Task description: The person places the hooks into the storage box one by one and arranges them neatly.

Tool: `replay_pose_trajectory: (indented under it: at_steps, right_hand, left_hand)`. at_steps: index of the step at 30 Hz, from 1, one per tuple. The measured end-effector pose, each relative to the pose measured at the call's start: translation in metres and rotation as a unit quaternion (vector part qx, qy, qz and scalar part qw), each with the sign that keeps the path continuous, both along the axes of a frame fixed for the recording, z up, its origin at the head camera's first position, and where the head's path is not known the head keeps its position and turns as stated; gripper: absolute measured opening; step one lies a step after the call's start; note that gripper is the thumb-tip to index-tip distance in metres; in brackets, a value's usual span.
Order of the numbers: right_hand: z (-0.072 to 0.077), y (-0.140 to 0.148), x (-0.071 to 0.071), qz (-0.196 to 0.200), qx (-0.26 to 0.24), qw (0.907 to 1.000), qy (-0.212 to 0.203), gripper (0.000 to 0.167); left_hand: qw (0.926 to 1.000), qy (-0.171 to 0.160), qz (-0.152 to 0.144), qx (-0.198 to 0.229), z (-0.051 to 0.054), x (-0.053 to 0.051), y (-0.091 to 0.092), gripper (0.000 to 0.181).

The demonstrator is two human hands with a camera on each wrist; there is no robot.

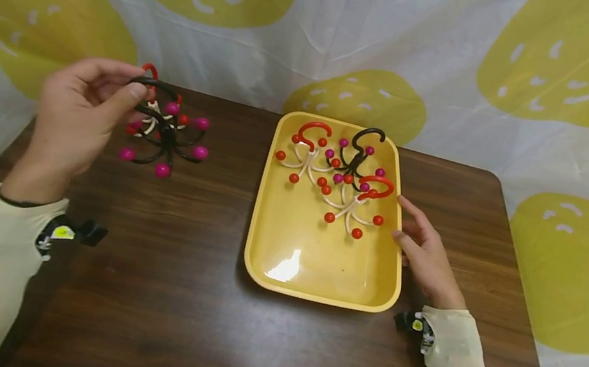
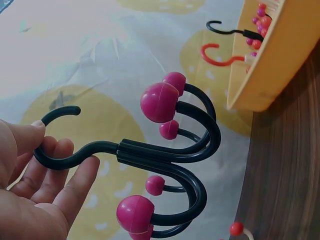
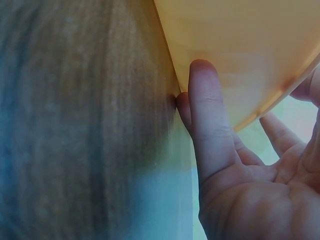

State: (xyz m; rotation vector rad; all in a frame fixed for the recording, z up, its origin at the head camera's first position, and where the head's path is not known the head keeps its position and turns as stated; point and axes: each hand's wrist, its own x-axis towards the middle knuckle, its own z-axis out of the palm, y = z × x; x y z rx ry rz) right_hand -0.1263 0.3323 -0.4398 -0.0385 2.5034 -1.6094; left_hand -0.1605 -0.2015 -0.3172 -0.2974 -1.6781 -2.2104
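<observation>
In the head view my left hand (image 1: 85,113) holds a black hanging hook (image 1: 166,137) with pink ball tips above the left side of the table. The left wrist view shows the thumb and fingers of my left hand (image 2: 47,175) around the curved top of the black hook (image 2: 150,152). Partly hidden behind it is a white hook with a red top (image 1: 152,111). My right hand (image 1: 428,258) rests against the right side of a yellow tray (image 1: 282,289). Seen from the right wrist, the fairly straight fingers (image 3: 206,105) touch the tray's outer wall (image 3: 240,45).
Inside the tray lie two white hooks with red tops, one at the back left (image 1: 307,163) and one on the right (image 1: 350,207), plus a black hook (image 1: 355,162) at the back. A patterned cloth (image 1: 353,44) hangs behind the brown table (image 1: 163,304).
</observation>
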Motion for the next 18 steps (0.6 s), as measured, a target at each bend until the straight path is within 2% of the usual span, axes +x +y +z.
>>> replay_pose_trajectory:
  at_steps: [9,18]
  right_hand:
    - [0.001,-0.001,0.001,-0.001,-0.006,1.0,-0.002,0.063]
    - [0.001,-0.001,0.002,0.001,-0.013,0.9999,-0.002,0.064]
  left_hand:
    - [0.9984,0.002,-0.047,-0.032,0.007,0.001,0.021,0.02]
    - [0.9904,-0.004,-0.072,-0.118,0.015,0.002,0.047,0.019]
